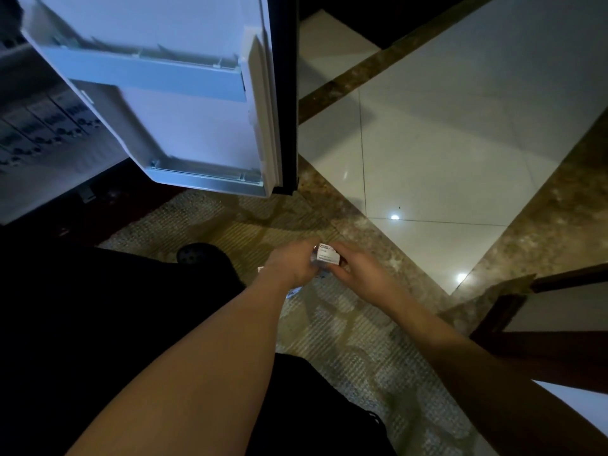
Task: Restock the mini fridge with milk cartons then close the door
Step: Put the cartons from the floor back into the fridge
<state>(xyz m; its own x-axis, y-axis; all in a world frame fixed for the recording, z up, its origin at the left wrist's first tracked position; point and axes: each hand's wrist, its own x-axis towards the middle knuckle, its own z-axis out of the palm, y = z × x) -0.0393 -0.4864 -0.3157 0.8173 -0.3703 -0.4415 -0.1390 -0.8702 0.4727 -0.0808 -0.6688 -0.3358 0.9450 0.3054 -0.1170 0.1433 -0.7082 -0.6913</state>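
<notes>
The mini fridge door stands wide open, its white inner face turned toward the person. It carries an upper door shelf and a lower door shelf. Left of the door, inside the fridge, a row of milk cartons stands side by side, packed closely, tops facing the camera.

Below the door's bottom edge, over the patterned rug, both hands meet on one small milk carton. The left hand curls round the carton's left side. The right hand holds its right side, thumb and fingers bent against it. Each grip is clamped on the carton, which is well apart from the door and tilted, its white labelled face up.

Just under the left hand, white-and-blue edges peek out against the rug. They may be further cartons, but too little shows to be sure.

A dark shoe rests on the rug, below the door and left of the hands. Right of the door lie glossy pale floor tiles bordered by brown mottled stone bands. Dark wooden furniture sits far to the lower right of the door.
</notes>
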